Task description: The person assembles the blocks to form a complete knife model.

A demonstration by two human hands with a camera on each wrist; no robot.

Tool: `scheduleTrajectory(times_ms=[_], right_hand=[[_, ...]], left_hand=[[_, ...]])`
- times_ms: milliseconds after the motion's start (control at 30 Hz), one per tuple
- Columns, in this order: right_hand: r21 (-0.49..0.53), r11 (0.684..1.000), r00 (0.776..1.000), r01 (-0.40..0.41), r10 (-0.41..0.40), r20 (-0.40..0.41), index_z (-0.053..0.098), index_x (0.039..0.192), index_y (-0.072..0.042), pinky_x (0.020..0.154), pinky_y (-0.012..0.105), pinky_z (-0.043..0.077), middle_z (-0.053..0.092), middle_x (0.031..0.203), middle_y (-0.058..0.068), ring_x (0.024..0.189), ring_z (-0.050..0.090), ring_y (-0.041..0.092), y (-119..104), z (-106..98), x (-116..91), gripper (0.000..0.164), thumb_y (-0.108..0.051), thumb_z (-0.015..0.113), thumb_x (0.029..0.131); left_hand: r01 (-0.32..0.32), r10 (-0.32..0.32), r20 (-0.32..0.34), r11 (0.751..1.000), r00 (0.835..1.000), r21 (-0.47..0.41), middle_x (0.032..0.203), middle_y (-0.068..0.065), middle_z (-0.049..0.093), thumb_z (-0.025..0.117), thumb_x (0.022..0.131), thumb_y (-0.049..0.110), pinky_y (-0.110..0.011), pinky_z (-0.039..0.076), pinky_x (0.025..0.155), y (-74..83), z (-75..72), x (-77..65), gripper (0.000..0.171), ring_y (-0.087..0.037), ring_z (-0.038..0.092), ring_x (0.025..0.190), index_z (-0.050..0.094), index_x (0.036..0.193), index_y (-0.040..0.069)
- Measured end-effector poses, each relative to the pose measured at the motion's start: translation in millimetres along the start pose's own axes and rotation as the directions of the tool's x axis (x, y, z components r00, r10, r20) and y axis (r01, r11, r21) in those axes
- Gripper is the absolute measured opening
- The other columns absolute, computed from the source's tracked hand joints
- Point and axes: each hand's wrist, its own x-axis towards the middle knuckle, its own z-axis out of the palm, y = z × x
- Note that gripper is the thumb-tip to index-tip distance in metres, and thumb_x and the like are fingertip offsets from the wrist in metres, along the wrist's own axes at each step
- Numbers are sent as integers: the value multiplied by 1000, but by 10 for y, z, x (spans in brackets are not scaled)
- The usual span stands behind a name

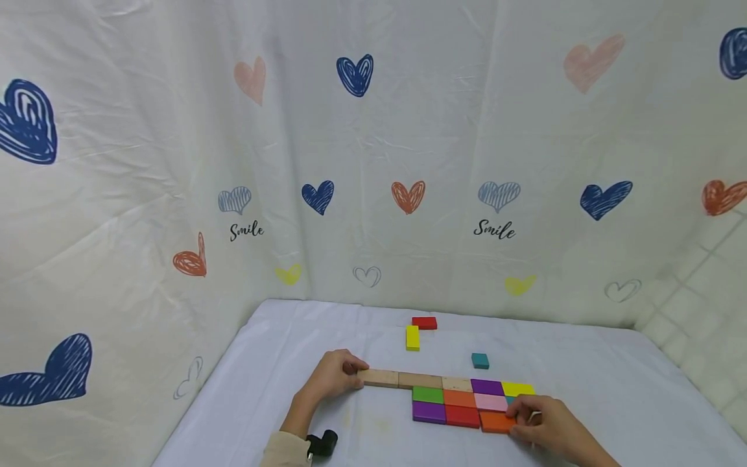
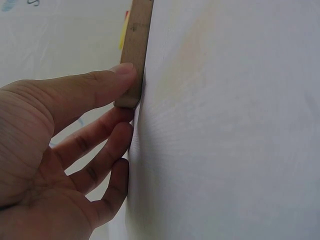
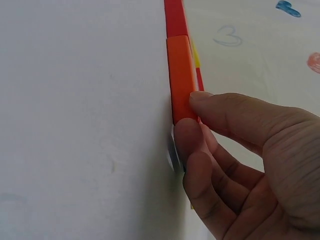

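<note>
My left hand (image 1: pixel 335 377) pinches the free end of a plain wooden block (image 1: pixel 379 378) at the left of the back row. In the left wrist view the thumb lies on the face of that wooden block (image 2: pixel 136 55), other fingers low by the cloth. Two more plain blocks, a purple block (image 1: pixel 487 387) and a yellow block (image 1: pixel 518 389) continue the row. My right hand (image 1: pixel 551 425) pinches an orange block (image 1: pixel 496 422) at the front row's right end, beside a red block (image 1: pixel 462 416). Its fingers partly hide a teal piece in the middle row.
Green (image 1: pixel 428 394), second orange (image 1: pixel 459 398) and pink (image 1: pixel 490 403) blocks form the middle row; another purple block (image 1: pixel 428 411) begins the front row. Farther back lie loose red (image 1: pixel 425 323), yellow (image 1: pixel 412 338) and teal (image 1: pixel 480 360) blocks. A heart-printed curtain (image 1: pixel 432 259) stands behind the white-covered table (image 1: pixel 280 350).
</note>
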Motion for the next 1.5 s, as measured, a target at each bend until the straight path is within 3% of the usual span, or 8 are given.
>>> scheduleTrajectory(times_ms=[200, 1000, 1267, 1500], right_hand=[[2, 999, 999, 34, -34, -2, 69, 100, -7, 60, 25, 52, 57, 80, 2, 76, 57, 18, -14, 10, 2, 21, -18, 81, 86], [-4, 1000, 999, -20, 19, -35, 70, 101, -9, 61, 26, 53, 57, 81, 2, 76, 58, 18, -35, 58, 3, 23, -21, 82, 85], [-43, 998, 998, 50, -52, -39, 72, 104, -11, 60, 25, 52, 61, 81, 2, 68, 57, 16, -53, -56, -31, 18, -22, 77, 90], [-44, 992, 986, 118, -122, -116, 71, 110, -8, 63, 23, 52, 67, 89, 2, 72, 58, 12, -302, -137, 6, 27, -27, 77, 91]], left_hand=[[-1, 1, 3, 1000, 1000, 8, 91, 5, 69, 86, 76, 8, -26, 47, 71, -4, -5, 1, 29, -11, 59, 83, 82, 103, 18], [-10, 10, 6, 1000, 1000, -12, 93, 3, 70, 86, 77, 8, -25, 48, 71, 1, -5, -12, 28, -14, 61, 86, 82, 103, 18], [14, -14, 4, 1000, 1000, -21, 94, 1, 69, 86, 76, 5, -26, 47, 71, 30, -6, -31, 30, -15, 60, 86, 82, 103, 17], [26, -26, 6, 999, 1000, -23, 93, 3, 69, 85, 78, 8, -26, 47, 72, 21, -5, -16, 29, -13, 59, 85, 82, 104, 18]])
